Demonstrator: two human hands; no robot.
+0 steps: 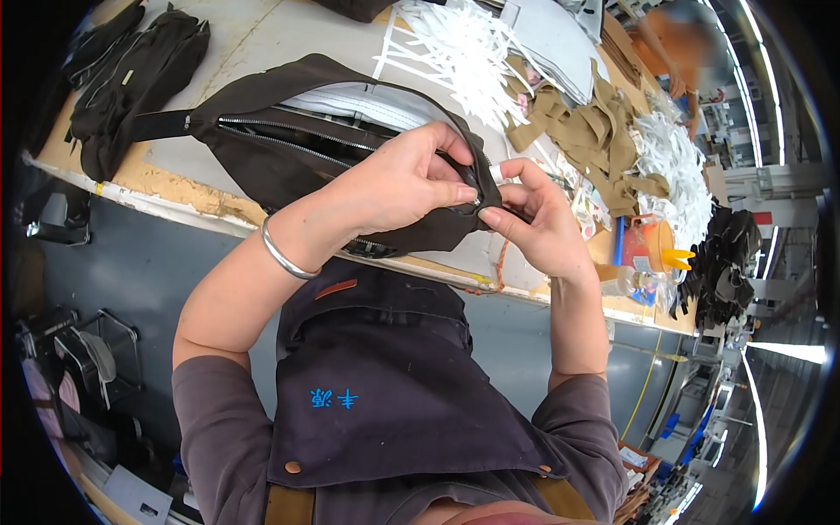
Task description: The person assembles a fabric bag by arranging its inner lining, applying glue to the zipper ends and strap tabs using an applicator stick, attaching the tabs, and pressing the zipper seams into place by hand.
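Observation:
A dark brown fabric bag point(289, 149) with metal zippers lies at the table's near edge, its mouth partly open and a pale lining showing. My left hand point(407, 179), with a silver bangle on its wrist, pinches the fabric at the bag's right end, close to a small piece of zipper. Opposite it, my right hand point(542, 214) grips the same end between thumb and fingers. A short strap point(162, 125) sticks out from the bag's left end. What lies under my fingertips is mostly hidden.
More dark bags point(140, 83) lie at the left of the table point(254, 44). White strips point(455, 52), tan fabric pieces point(577, 122) and an orange container point(647, 245) are to the right. Another person point(678, 44) stands at the far right. Dark bags point(726, 254) are piled beyond the table.

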